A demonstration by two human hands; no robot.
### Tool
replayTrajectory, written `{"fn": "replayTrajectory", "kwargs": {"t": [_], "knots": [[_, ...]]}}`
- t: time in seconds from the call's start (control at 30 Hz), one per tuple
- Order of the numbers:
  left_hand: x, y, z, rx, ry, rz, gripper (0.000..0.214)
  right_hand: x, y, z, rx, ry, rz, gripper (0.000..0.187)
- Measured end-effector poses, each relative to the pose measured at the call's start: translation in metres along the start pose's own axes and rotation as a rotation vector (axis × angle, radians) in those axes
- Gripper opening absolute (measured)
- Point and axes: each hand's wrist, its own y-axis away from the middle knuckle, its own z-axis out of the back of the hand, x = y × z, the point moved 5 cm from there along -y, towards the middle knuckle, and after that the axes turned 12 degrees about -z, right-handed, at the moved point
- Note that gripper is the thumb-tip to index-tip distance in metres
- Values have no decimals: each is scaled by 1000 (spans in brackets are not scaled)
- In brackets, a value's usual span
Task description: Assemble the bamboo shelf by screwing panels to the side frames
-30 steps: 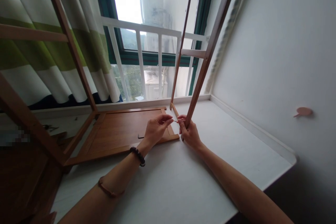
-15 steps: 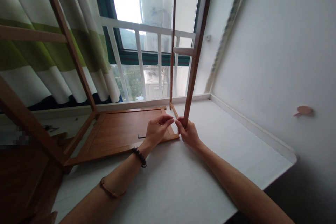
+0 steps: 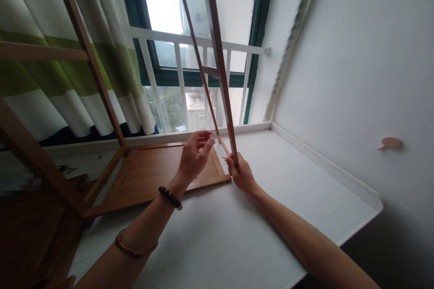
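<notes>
My right hand (image 3: 241, 174) is wrapped round the lower end of a brown wooden side frame (image 3: 222, 81), which leans to the left. A thin metal bolt (image 3: 224, 158) sticks out to the left by its thumb and fingertips. To its left, my left hand (image 3: 195, 153) hovers over a wooden panel (image 3: 162, 162), fingers loosely curled and apart from the thumb, nothing visible in it. The panel lies on the white surface, its left end at a second upright wooden frame (image 3: 98, 72). Whether the leaning frame touches the panel's right end, I cannot tell.
The white tabletop (image 3: 288, 176) has a raised rim at the back and right. Behind it are a window with a white railing (image 3: 179, 63) and a striped curtain (image 3: 111, 54). Small dark hardware (image 3: 66, 168) lies at left. A pink hook (image 3: 390, 143) is on the right wall.
The side frame's top has tilted to the left in my right hand. My left hand has drawn back leftward and its pinch has loosened. The hex key on the panel is now hidden.
</notes>
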Motion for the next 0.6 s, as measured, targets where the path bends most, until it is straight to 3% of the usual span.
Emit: {"fn": "replayTrajectory", "kwargs": {"t": [0.2, 0.3, 0.4, 0.6], "knots": [[-80, -52, 17, -144, 22, -368, 28, -1, 0, -1, 2, -15, 2, 24], [-104, -69, 6, -81, 37, -442, 29, -3, -1, 1, -11, -27, 0, 25], [-108, -77, -17, 34, 47, -400, 37, -1, -1, 3, -39, -1, 1, 24], [-100, -78, -53, 143, 243, -265, 40, 10, 3, 8, -78, 25, 46, 18]]}}
